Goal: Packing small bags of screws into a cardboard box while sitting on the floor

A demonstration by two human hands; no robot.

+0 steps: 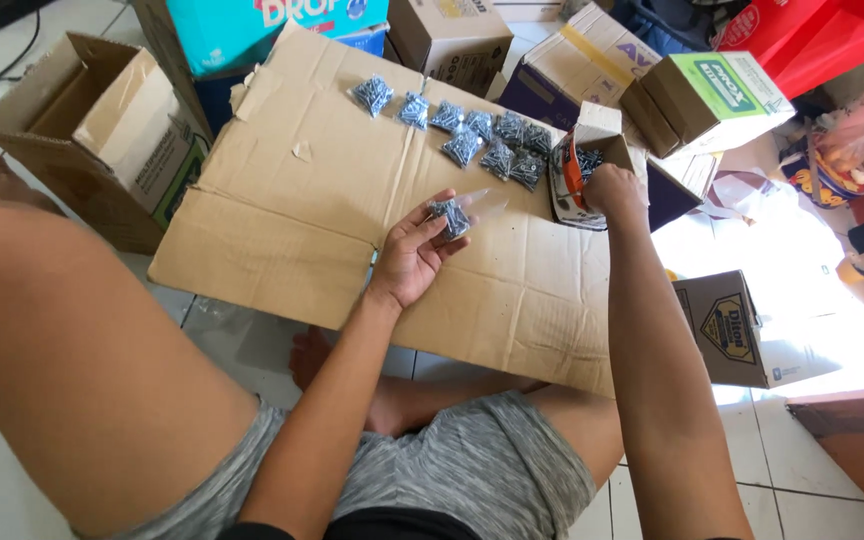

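Bag [449, 217] of dark screws sits in the left hand [412, 250], palm up, fingers curled round the filled lower end, clear top of the bag sticking out past the fingertips toward the right. Grasp looks light, pinch plus palm support, not a clench.

Right hand [614, 190] is off to the right of the left one and a bit further out, pushed into the open top of a small box [592, 165] tipped on its side. Fingers are hidden inside the box, so I cannot tell if they are closed on anything. Dark screws are visible in the box mouth just beyond the knuckles.

Beyond the left hand, further from the body: a row of filled bags [472, 135] laid flat on the cardboard sheet [292, 200], roughly ten, touching or overlapping at the right end, spaced out at the left end. The row ends just beside the box.

My read on doing this step well: keep the bag's open end up and level in the left palm so nothing spills (bag film is thin, screw points will snag it). Bring the bag mouth close to the box rather than carrying loose screws across the gap. Hold the bag by the filled part, as now, so the mouth stays free.

Further out from both hands: cartons ringed round the sheet, an open brown carton [92, 130] far left, a green-and-white carton [717, 95] beyond the right hand.
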